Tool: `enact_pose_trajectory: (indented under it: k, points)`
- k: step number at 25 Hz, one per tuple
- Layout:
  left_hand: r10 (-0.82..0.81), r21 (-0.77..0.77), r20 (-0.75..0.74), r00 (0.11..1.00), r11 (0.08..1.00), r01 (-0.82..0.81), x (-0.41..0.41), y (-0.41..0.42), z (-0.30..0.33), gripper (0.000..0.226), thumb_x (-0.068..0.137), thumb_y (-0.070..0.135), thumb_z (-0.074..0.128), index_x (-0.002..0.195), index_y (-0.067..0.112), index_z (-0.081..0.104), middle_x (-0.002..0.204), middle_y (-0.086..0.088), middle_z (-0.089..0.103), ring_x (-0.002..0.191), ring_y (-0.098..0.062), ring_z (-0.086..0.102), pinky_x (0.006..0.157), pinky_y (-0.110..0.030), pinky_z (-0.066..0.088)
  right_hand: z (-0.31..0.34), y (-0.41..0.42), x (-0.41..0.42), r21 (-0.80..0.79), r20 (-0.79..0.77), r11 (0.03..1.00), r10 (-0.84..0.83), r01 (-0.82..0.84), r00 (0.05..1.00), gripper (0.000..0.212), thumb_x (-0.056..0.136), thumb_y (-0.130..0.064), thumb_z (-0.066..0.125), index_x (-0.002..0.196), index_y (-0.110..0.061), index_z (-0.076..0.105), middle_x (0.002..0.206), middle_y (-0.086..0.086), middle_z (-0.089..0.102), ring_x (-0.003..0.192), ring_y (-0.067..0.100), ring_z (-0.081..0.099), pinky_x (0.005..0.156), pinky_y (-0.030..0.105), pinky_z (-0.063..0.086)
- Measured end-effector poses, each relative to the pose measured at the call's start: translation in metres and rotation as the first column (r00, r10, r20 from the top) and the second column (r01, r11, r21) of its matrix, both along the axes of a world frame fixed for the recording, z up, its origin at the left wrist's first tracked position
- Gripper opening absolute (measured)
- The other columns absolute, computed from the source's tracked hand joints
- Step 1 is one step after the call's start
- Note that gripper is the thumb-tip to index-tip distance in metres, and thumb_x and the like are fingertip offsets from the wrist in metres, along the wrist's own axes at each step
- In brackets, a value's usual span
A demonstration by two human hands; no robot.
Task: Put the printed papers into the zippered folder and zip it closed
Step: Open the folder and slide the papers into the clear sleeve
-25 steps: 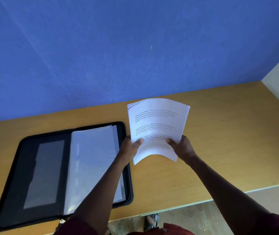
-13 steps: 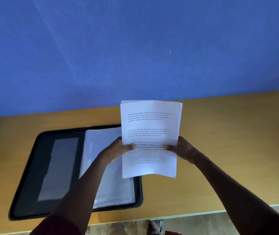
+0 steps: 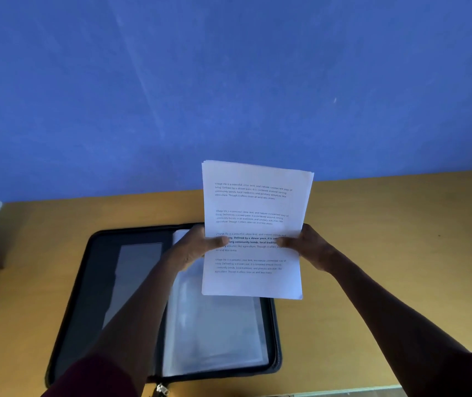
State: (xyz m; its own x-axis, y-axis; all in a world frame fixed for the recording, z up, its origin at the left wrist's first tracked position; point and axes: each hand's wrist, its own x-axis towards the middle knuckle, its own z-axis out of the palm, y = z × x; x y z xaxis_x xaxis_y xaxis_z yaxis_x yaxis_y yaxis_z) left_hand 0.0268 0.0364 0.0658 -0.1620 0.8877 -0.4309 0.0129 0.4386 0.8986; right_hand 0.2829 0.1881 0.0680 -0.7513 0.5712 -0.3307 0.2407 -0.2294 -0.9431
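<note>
**Loose sheets held over an open folder**

Blue wall fills the upper view, and below it runs a tan wooden surface (image 3: 372, 253) carrying the zippered folder (image 3: 131, 282), which lies open flat with its clear plastic sleeves (image 3: 214, 333) showing on the half toward 3 o'clock. The printed papers (image 3: 254, 213) are held upright above that half, their lower edge off the sleeves. The left hand (image 3: 191, 250) pinches the stack's 9 o'clock edge, thumb across the text; the right hand (image 3: 312, 247) pinches the 3 o'clock edge the same way. Both are closed on the sheets.

The risks, as I judge them: the top corners already fan slightly, so a loosened pinch could let sheets slide apart or spill. Lowered askew, the stack may overhang the rim toward 3 o'clock, and the zipper could then bite paper. The zipper pull (image 3: 162, 389) sits at 6 o'clock; a protruding corner there would jam it.
</note>
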Motion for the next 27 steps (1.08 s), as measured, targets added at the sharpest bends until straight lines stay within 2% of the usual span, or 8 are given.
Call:
enact_pose_trajectory:
  k: [3, 5, 7, 9, 12, 15, 20, 27]
  points:
    - [0.026, 0.002, -0.024, 0.999, 1.0, -0.026, -0.027, -0.005, -0.004, 0.035, 0.084, 0.046, 0.073, 0.113, 0.028, 0.072, 0.109, 0.01, 0.076, 0.082, 0.004, 0.068, 0.059, -0.012, 0.046, 0.002, 0.006, -0.032, 0.038, 0.021, 0.997, -0.072, 0.071, 0.997, 0.052, 0.072, -0.015, 0.074, 0.12, 0.001, 0.062, 0.12, 0.022, 0.067, 0.112, 0.042, 0.063, 0.095, 0.059, 0.051]
    - [0.092, -0.018, 0.008, 0.996, 0.996, -0.092, -0.045, -0.009, -0.011, 0.045, 0.086, 0.058, 0.062, 0.114, 0.024, 0.071, 0.111, 0.004, 0.076, 0.088, -0.003, 0.07, 0.066, -0.015, 0.051, 0.003, 0.015, -0.052, 0.044, 0.007, 0.989, -0.144, 0.144, 0.99, 0.043, 0.076, -0.009, 0.077, 0.117, -0.002, 0.065, 0.119, 0.021, 0.068, 0.111, 0.04, 0.064, 0.096, 0.059, 0.051]
    - [0.189, -0.038, -0.041, 0.981, 0.981, -0.191, -0.059, -0.013, -0.021, 0.033, 0.098, 0.05, 0.053, 0.107, 0.025, 0.072, 0.107, -0.001, 0.076, 0.09, -0.012, 0.073, 0.07, -0.022, 0.058, 0.004, 0.025, -0.071, 0.055, -0.006, 0.976, -0.211, 0.211, 0.978, 0.029, 0.084, -0.001, 0.072, 0.111, -0.01, 0.067, 0.115, 0.015, 0.071, 0.106, 0.033, 0.067, 0.096, 0.056, 0.052]
    - [0.2, -0.061, -0.334, 0.921, 0.971, -0.233, -0.073, -0.015, -0.038, 0.023, 0.103, 0.028, 0.049, 0.107, 0.022, 0.071, 0.105, -0.007, 0.075, 0.089, -0.017, 0.073, 0.078, -0.033, 0.059, 0.005, 0.034, -0.089, 0.079, -0.002, 0.96, -0.268, 0.268, 0.963, 0.025, 0.086, 0.001, 0.069, 0.102, -0.019, 0.069, 0.106, 0.004, 0.074, 0.095, 0.021, 0.071, 0.094, 0.051, 0.054]
    - [0.076, -0.092, -0.669, 0.739, 0.978, -0.185, -0.084, -0.018, -0.057, 0.033, 0.097, 0.01, 0.049, 0.126, 0.015, 0.066, 0.122, -0.004, 0.071, 0.11, -0.021, 0.067, 0.094, -0.03, 0.05, 0.003, 0.048, -0.118, 0.099, -0.009, 0.946, -0.311, 0.31, 0.95, 0.026, 0.085, 0.001, 0.07, 0.096, -0.023, 0.07, 0.097, -0.006, 0.074, 0.086, 0.009, 0.072, 0.089, 0.044, 0.056]
    - [0.028, -0.05, -0.72, 0.694, 0.995, -0.092, -0.082, -0.015, -0.066, 0.046, 0.095, 0.012, 0.056, 0.139, 0.023, 0.055, 0.141, 0.006, 0.058, 0.128, -0.014, 0.054, 0.105, -0.026, 0.041, 0.0, 0.058, -0.143, 0.106, -0.027, 0.936, -0.334, 0.335, 0.942, 0.026, 0.085, -0.001, 0.071, 0.099, -0.023, 0.069, 0.102, -0.004, 0.074, 0.092, 0.014, 0.071, 0.087, 0.039, 0.056]
    - [-0.121, -0.125, -0.826, 0.551, 0.992, 0.032, -0.078, 0.001, -0.076, 0.043, 0.095, 0.019, 0.06, 0.137, 0.021, 0.055, 0.133, 0.001, 0.057, 0.124, -0.02, 0.05, 0.098, -0.035, 0.047, -0.006, 0.066, -0.177, 0.108, -0.007, 0.933, -0.345, 0.344, 0.939, 0.021, 0.086, -0.006, 0.071, 0.096, -0.025, 0.069, 0.101, -0.003, 0.073, 0.09, 0.012, 0.07, 0.081, 0.032, 0.057]
    - [-0.08, -0.073, -0.849, 0.523, 0.997, 0.034, -0.079, 0.01, -0.076, 0.012, 0.09, 0.012, 0.062, 0.096, 0.02, 0.069, 0.103, 0.004, 0.058, 0.099, -0.018, 0.056, 0.074, -0.036, 0.052, -0.015, 0.06, -0.21, 0.083, -0.036, 0.921, -0.38, 0.382, 0.924, 0.02, 0.087, -0.004, 0.069, 0.095, -0.022, 0.068, 0.096, -0.003, 0.073, 0.076, -0.001, 0.07, 0.064, 0.014, 0.055]
